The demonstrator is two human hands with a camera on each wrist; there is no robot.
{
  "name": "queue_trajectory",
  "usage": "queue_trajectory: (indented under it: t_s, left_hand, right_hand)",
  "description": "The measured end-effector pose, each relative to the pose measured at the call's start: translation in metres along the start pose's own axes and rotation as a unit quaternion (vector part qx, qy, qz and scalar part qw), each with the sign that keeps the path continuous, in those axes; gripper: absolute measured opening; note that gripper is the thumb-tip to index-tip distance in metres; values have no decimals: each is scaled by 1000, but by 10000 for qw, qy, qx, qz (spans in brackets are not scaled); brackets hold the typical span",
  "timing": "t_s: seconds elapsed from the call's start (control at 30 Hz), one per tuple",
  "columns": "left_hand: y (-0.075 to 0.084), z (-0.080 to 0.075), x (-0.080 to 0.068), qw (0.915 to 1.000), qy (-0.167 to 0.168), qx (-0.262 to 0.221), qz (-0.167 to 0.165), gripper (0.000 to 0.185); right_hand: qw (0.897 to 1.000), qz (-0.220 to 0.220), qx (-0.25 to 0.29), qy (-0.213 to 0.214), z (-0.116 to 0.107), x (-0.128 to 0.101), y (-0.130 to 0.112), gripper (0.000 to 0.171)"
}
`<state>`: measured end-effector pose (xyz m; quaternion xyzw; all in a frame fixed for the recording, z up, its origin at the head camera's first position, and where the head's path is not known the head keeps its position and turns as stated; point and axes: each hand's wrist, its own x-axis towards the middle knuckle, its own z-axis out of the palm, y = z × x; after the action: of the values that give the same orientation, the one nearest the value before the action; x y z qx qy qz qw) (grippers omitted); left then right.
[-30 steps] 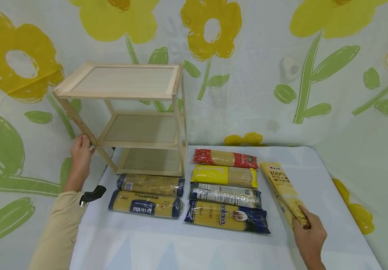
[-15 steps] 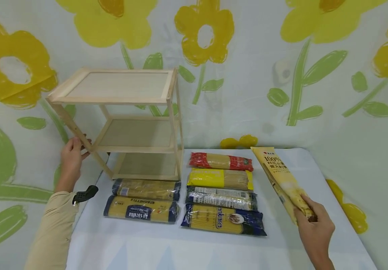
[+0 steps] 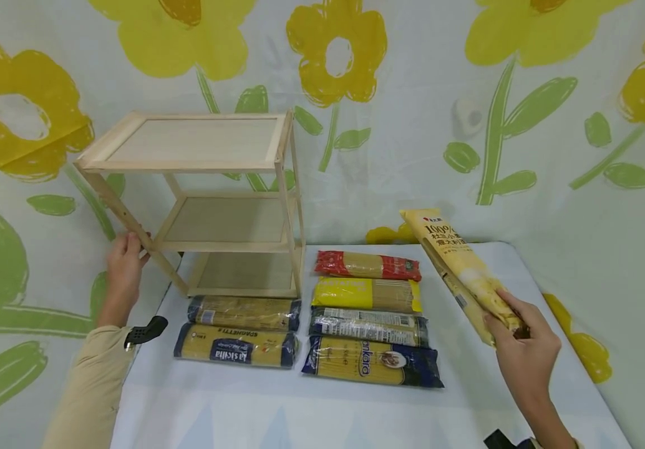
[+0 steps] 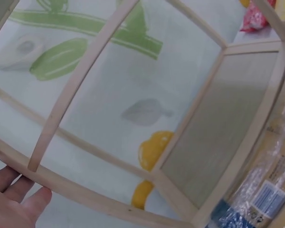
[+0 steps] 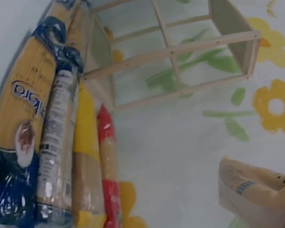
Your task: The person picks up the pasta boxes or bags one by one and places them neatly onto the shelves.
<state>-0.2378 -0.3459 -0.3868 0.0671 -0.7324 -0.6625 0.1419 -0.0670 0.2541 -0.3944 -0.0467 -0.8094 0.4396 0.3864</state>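
A light wooden three-tier shelf [image 3: 232, 246] stands at the back left of the table. My left hand [image 3: 124, 271] holds its front left post from outside, with fingertips at the wood [image 4: 14, 187]. On the right, my right hand [image 3: 527, 340] grips the near end of a yellow pasta packet [image 3: 457, 262]. That packet is tilted above the table, its far end raised; a fold or seam along its side shows a barcode. In the right wrist view the packet [image 5: 249, 192] shows only partly, and the hand is mostly out of frame.
Two spaghetti packs [image 3: 238, 345] lie before the shelf. Right of them is a column: a blue Ankara pack [image 3: 373, 362], a dark pack with white label [image 3: 367, 327], a yellow pack [image 3: 367, 294] and a red pack [image 3: 367, 265]. A flowered cloth [image 3: 390, 137] hangs behind.
My right hand has raised the yellow packet from the table, its far end moving up and left. The left hand stays at the shelf post. The packs on the table have not moved.
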Motion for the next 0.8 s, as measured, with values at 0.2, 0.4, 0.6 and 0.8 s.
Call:
queue_trajectory:
  t_s: [0.2, 0.4, 0.6, 0.8]
  left_hand:
    - [0, 0, -7, 9994, -173, 295, 50, 61]
    - [-1, -5, -13, 9988, -301, 364, 102, 63]
    - [-2, -8, -11, 9997, -232, 107, 61, 57]
    - [2, -10, -4, 9996, -195, -211, 2, 32]
  right_hand:
    - [9998, 63, 170, -59, 4, 8, -14, 50]
    - [9992, 49, 401, -64, 11, 19, -27, 46]
    - [9976, -205, 655, -25, 20, 34, -43, 44]
    - [9914, -513, 1197, -117, 33, 50, -66, 42]
